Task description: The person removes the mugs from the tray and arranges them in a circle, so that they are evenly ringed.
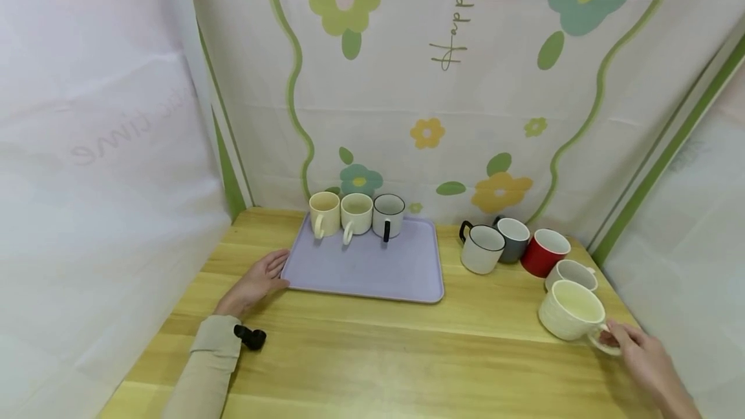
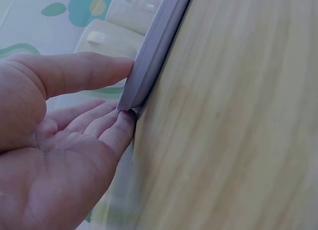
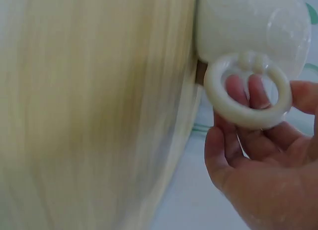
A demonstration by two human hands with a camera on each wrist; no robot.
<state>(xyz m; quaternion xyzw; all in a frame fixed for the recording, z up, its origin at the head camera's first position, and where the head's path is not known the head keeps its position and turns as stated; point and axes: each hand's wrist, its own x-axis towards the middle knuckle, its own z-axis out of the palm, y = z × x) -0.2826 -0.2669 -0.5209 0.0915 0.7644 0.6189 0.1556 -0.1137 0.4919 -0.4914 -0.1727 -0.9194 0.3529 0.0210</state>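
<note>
My right hand [image 1: 648, 361] holds a pale cream mug [image 1: 567, 315] by its round handle [image 3: 248, 118], with fingertips through the ring and the thumb against it. The mug overlaps a white mug [image 1: 573, 273] behind it in the head view. My left hand [image 1: 256, 283] rests at the near left corner of a lilac tray [image 1: 367, 270]; the thumb and the extended fingers touch its rim. Along the tray's back left stand a yellowish mug [image 1: 326, 215], a cream mug [image 1: 357, 213] and a white mug with black rim and handle [image 1: 388, 215].
To the tray's right stand a white black-rimmed mug [image 1: 482, 252], a grey mug [image 1: 512, 244] and a red mug [image 1: 544, 254]. The wooden table [image 1: 361, 354] meets a flower-printed cloth [image 1: 401, 115] at the back, with white cloth walls on both sides.
</note>
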